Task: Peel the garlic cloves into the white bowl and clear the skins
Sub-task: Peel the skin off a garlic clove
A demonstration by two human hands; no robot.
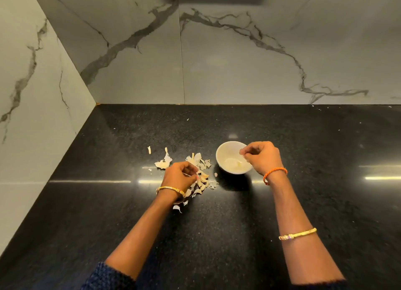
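Black speckled countertop (238, 235) fills the lower half, glossy, with light streaks reflected across it. Marble-look wall panels (238, 57) with dark veins stand behind and to the left, meeting in a corner at the counter's back left. No readable writing or labels anywhere.

White bowl (225, 157) sits on the counter right of centre, upright. Pale contents lie at its bottom — likely a peeled clove (235, 164), too washed out to count. Just left of the bowl lies a scatter of garlic skins and cloves (200, 182), with more loose skin pieces (163, 162) further left and a few flecks near the back wall. Nothing blocks the bowl except the right hand over its right rim.

Right hand (261, 157) hovers over the bowl's right edge, fingers curled, thumb and fingertips pinching something small and pale — cannot tell whether it is a clove or skin. An orange bracelet (275, 173) is on that wrist, a gold bangle (297, 233) further down the forearm.

Left hand (180, 174) sits low over the garlic pile, knuckles up, fingers curled in and gripping a bit of skin or clove from the pile; the exact piece is hidden under the fingers. A gold bangle (170, 190) is on the left wrist. Dark knit sleeves (108, 276) are pushed up both forearms.
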